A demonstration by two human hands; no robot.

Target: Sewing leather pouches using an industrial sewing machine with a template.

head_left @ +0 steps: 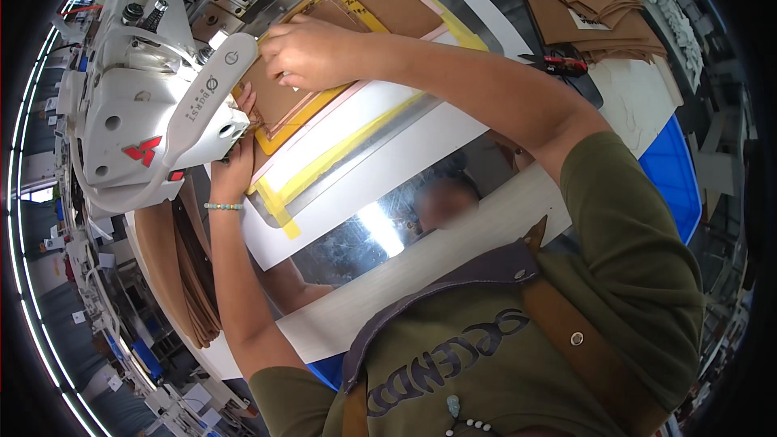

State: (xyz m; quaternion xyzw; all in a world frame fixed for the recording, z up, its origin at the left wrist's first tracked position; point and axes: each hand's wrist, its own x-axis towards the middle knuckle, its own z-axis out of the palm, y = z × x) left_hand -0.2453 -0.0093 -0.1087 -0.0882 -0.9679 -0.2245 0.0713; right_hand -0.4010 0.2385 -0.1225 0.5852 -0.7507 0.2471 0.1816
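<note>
My right hand (312, 55) is over a brown flat piece (332, 14) in a yellow template frame (275, 139), fingers curled, with something small and pale at their tips. My left hand (233, 163) reaches under the white sewing machine head (133, 133) beside the frame's left edge; its fingers are partly hidden by the machine. The template lies on a white board with yellow tape (340, 158) and pink strips.
Brown pieces (591, 20) are stacked at upper right beside black-and-red snips (566, 63). A blue bin (672, 186) sits at the right. Brown strips (174, 275) hang at lower left. A reflective metal plate (336, 251) lies nearer my body.
</note>
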